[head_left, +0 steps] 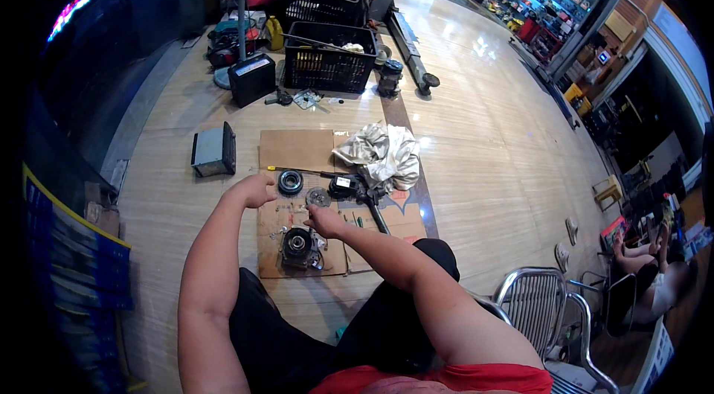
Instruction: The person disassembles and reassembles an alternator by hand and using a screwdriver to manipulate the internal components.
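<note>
My left hand (256, 190) reaches over the left edge of the cardboard, fingers stretched and nothing visible in them. Just right of it lies a black ring-shaped pulley (290, 182). My right hand (324, 221) is closed at the lower edge of a round grey metal disc (318, 197) and appears to pinch it; the fingertips are partly hidden. Below the hands, a round-mouthed metal compressor body (299, 245) rests on the cardboard (296, 147). Small loose parts lie around it. A black power tool (345, 186) sits to the right of the disc.
A crumpled whitish cloth (385, 154) covers the cardboard's upper right. A grey box-shaped unit (213, 150) stands at left. Beyond are a black battery (251, 80), a black crate (331, 59) and a lift arm (411, 52). A metal chair (532, 305) is at right; a person (658, 282) sits farther off.
</note>
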Available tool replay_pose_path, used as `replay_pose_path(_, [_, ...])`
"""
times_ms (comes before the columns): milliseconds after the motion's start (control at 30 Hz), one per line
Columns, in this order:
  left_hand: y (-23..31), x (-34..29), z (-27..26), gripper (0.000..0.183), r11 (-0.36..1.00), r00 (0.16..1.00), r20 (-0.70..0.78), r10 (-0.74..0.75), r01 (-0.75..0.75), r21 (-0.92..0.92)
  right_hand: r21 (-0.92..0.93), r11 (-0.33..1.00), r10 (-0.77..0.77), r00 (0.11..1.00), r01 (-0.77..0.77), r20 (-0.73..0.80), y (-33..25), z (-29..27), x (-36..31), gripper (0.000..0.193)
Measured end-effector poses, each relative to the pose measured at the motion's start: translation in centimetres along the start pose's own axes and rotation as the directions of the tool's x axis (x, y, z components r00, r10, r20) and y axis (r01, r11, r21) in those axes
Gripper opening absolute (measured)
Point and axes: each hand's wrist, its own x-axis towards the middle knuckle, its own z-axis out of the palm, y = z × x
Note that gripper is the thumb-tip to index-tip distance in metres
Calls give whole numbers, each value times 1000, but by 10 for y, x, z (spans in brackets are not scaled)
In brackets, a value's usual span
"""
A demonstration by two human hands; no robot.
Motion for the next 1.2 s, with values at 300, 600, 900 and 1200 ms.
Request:
replay_pose_path(300, [-8, 7, 4, 54, 998, 999, -16, 51, -50, 50, -68, 998, 8, 997, -3, 74, 1, 0, 3, 53])
replay_pose_path(600, [-7, 5, 3, 55, 997, 999, -18, 36, -34, 67, -31, 999, -34, 995, 37, 93, 3, 2, 4, 53])
replay_pose_path(900, [-10, 2, 3, 53, 999, 999, -24, 44, -43, 23, -30, 999, -25, 997, 27, 74, -1, 0, 2, 43])
replay_pose_path(1200, [-9, 1, 3, 48, 1000, 999, -46, 4, -4, -9, -18, 998, -62, 993, 64, 101, 3, 1, 3, 51])
